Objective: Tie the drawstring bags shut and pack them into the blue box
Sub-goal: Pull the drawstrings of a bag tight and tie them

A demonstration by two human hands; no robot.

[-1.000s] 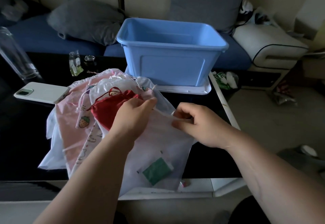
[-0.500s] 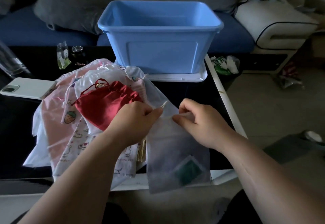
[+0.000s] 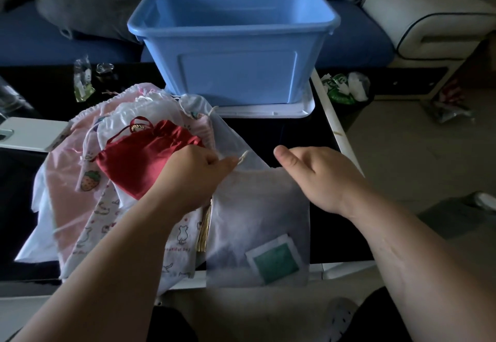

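While left hand (image 3: 192, 178) pinches white bag's (image 3: 257, 223) cord | right hand (image 3: 316, 178) open, empty | bag's contents blurred

one blue box (image 3: 233, 46) on one white lid (image 3: 303, 109). two hands (image 3: 193, 178). one red bag (image 3: 142, 159), one sheer white bag (image 3: 257, 207) with one green card (image 3: 276, 260) inside, and several pink and printed bags (image 3: 67, 180) in an overlapping pile, too tangled to count exactly. one phone (image 3: 29, 133). one grey cushion (image 3: 88, 1).
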